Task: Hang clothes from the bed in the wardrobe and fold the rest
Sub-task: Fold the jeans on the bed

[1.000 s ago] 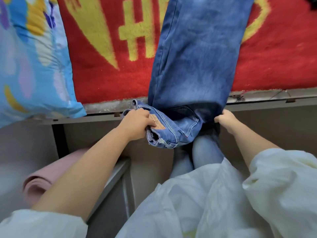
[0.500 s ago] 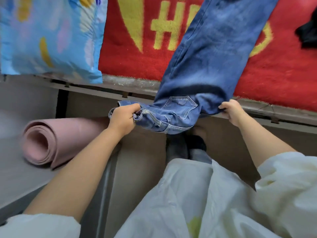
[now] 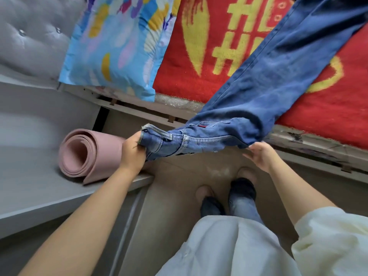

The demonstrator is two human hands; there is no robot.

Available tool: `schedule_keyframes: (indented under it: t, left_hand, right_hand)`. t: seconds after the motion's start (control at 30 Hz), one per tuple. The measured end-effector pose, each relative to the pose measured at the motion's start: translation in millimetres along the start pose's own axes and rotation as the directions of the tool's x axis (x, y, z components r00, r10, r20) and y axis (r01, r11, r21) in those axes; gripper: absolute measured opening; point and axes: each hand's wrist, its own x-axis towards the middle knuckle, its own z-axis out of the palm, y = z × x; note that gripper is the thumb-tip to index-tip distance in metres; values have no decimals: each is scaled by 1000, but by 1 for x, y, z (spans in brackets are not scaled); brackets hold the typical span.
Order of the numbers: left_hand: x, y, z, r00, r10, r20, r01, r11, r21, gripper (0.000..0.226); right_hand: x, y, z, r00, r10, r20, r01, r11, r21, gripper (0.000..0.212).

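My left hand [image 3: 133, 151] clamps the jeans [image 3: 264, 80] waistband, right hand [image 3: 259, 155] fingers pinching its other end; I'd pull taut, level.

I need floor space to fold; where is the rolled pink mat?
The pink mat lies rolled at the head view's left, on a grey ledge, just behind the left hand gripping the jeans.
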Motion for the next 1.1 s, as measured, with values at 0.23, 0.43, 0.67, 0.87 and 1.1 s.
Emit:
schedule_keyframes:
  t: [0.23,0.43,0.67,0.87,1.1]
  left_hand:
    - [-2,-32,-18,965,236,117,-245,967,66,15]
    - [-28,-42,-6,665,637,391,-742,625,244,16]
    - [-49,-50,3,551,646,528,-812,560,163,14]
    - [-23,-56,-4,639,442,630,-743,569,353,9]
    - [30,-5,16,706,129,696,-639,540,548,31]
  right_hand:
    - [-1,14,12,881,-130,-454,61,985,-163,35]
    - [-11,29,-24,820,-59,-570,-390,670,-632,29]
    - [-26,55,-19,828,0,-560,-472,539,-698,28]
    - [-38,14,-16,902,-93,-421,-361,371,-856,17]
    - [-30,-81,6,956,-214,-201,-180,115,-977,26]
